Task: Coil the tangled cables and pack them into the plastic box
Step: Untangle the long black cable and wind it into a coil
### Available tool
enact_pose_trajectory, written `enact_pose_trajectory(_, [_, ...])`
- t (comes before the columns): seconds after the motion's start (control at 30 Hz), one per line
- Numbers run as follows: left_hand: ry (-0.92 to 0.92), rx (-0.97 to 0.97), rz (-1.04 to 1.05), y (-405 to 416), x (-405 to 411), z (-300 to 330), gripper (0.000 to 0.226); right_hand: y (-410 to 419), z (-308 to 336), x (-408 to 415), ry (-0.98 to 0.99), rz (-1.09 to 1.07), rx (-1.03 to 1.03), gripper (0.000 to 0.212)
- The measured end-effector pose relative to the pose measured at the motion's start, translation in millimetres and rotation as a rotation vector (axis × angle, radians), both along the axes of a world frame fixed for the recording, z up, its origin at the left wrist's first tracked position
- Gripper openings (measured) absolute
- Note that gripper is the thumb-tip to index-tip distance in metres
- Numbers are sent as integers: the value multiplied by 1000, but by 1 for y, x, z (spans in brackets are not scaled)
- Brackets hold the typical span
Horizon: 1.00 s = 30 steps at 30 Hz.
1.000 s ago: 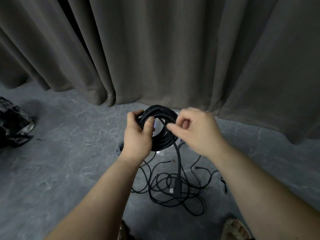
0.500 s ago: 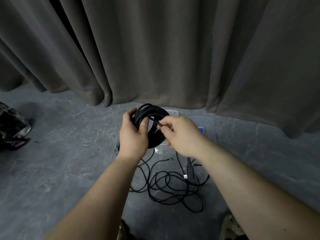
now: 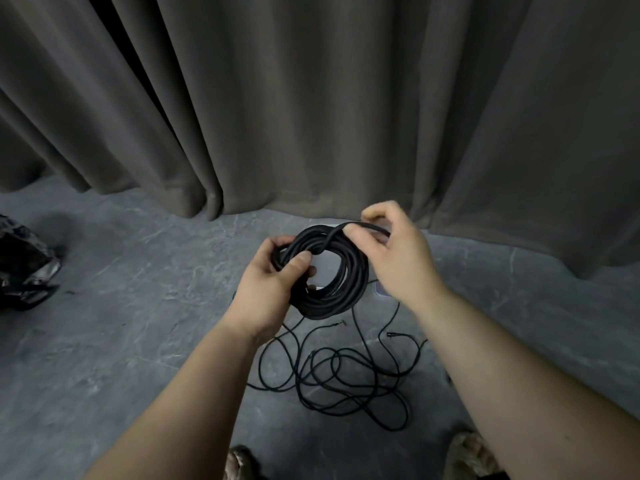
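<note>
Your left hand (image 3: 268, 289) grips the near-left side of the coil (image 3: 329, 271), thumb laid across the top of the strands and the other fingers curled underneath, out of sight. The coil is held up in the air between your hands, tilted toward you, its hole showing open in the middle. Your right hand (image 3: 398, 258) pinches the cable's free end (image 3: 349, 228) between thumb and fingers just above the coil's far rim; that end runs from the pinch down across the strands and passes into the hole near your left thumb.

Below the coil, on the grey floor (image 3: 138, 323), a thinner black cable lies in a loose tangle (image 3: 339, 375) between your forearms, with small plugs showing at its loose ends. The box (image 3: 381, 291) is mostly hidden behind the coil and your right hand; only a pale clear edge of it shows beside your right wrist, on the floor near the curtain (image 3: 311, 116). A dark crumpled bag (image 3: 24, 268) sits well apart at the left edge. Your sandalled feet (image 3: 471, 455) show at the bottom of the view.
</note>
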<state>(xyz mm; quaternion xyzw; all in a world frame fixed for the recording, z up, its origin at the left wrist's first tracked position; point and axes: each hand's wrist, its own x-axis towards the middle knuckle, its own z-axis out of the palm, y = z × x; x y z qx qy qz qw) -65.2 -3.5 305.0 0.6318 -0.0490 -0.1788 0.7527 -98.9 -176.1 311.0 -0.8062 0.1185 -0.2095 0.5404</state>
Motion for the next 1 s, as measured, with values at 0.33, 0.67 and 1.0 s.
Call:
enact_pose_trajectory(0.33, [-80,100,-143,-3,-3,4,34,-7,12,-4,123,271,461,11])
enact_pose_trajectory(0.67, [-38,192,-248,-7,-6,7,49,0,11,-6,238,200,193,37])
enact_pose_trajectory(1.0, [22,47,-5,-7,-8,17,24,-6,14,2,38,-48,399,12])
